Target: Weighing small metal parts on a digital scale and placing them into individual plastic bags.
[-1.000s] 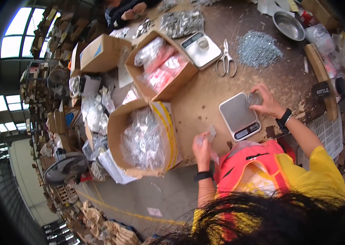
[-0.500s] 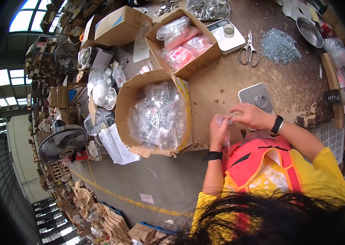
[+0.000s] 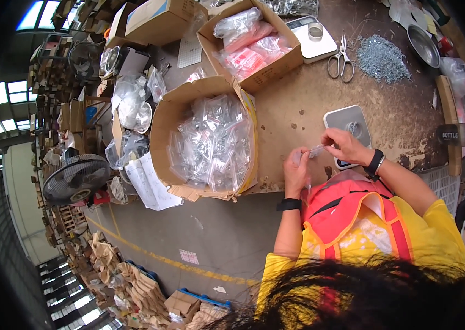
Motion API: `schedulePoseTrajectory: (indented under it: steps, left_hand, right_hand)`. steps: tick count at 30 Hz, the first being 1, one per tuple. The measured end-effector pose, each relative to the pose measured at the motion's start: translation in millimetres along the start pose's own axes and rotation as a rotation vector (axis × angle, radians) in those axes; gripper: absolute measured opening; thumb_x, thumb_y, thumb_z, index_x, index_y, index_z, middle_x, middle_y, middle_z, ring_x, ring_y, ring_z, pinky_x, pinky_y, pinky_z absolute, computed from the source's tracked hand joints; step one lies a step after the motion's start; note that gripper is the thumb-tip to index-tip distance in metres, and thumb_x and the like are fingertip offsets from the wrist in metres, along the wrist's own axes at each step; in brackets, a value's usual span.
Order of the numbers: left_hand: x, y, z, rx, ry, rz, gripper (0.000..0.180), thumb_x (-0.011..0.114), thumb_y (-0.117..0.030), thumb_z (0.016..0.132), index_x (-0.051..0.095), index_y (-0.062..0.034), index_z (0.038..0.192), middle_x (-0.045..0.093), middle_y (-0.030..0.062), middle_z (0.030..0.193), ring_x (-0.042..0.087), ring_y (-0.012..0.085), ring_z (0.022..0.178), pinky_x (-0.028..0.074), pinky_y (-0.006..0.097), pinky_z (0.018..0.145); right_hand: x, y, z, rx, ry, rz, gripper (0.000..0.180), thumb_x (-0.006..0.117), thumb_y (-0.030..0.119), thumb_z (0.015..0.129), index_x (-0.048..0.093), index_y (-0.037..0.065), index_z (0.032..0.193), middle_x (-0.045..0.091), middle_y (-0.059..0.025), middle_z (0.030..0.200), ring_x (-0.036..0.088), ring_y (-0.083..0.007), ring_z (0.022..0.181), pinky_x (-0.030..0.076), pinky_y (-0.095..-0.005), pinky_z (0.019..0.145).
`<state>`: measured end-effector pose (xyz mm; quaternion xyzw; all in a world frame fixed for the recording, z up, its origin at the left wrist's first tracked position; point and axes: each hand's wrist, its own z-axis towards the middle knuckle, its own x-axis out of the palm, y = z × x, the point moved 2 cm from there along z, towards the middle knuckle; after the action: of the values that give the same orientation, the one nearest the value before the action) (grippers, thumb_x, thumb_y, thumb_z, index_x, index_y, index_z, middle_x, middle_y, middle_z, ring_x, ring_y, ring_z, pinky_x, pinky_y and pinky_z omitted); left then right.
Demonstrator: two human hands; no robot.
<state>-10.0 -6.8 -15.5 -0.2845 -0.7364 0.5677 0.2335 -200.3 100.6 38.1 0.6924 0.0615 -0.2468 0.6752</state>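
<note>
Cardboard first: the big open box [image 3: 205, 140] of filled clear bags sits well to the left of my left hand [image 3: 296, 168], and a smaller box [image 3: 254, 47] of pink and clear bags lies farther off beyond it. Just past my right hand [image 3: 345, 146] is the small grey scale [image 3: 348, 126], with a grey pile of screws [image 3: 382, 52] and scissors [image 3: 341, 58] well beyond. Between both hands I hold 1 small clear bag [image 3: 312, 151] over the table edge, each hand pinching an end, fingers pressed together. I judge the thin film could slip from so light a pinch, or its mouth could gape and spill small parts onto the floor.
</note>
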Motion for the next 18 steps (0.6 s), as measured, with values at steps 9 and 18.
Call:
schedulePoseTrajectory:
  steps: [9,18]
  left_hand:
    - [8.2,-4.2,1.1,0.063,0.056,0.172,0.014,0.067,-0.014,0.101,0.066,-0.0024,0.109,0.067,-0.0008,0.092,0.059,0.0079,0.083,0.050,0.026,0.075]
    - [6.3,-21.0,1.9,0.070,0.069,0.163,0.011,0.066,-0.012,0.100,0.066,-0.0011,0.103,0.070,0.0029,0.091,0.061,0.0095,0.084,0.051,0.027,0.076]
  right_hand:
    - [3.0,-2.0,0.6,0.060,0.007,0.082,0.021,0.066,0.005,0.087,0.052,0.000,0.102,0.061,-0.0119,0.088,0.065,-0.0255,0.082,0.054,-0.0363,0.075]
    - [6.4,8.0,4.7,-0.117,-0.025,-0.114,0.013,0.068,0.008,0.084,0.061,0.003,0.093,0.062,-0.0115,0.085,0.062,-0.0292,0.085,0.051,-0.0398,0.076]
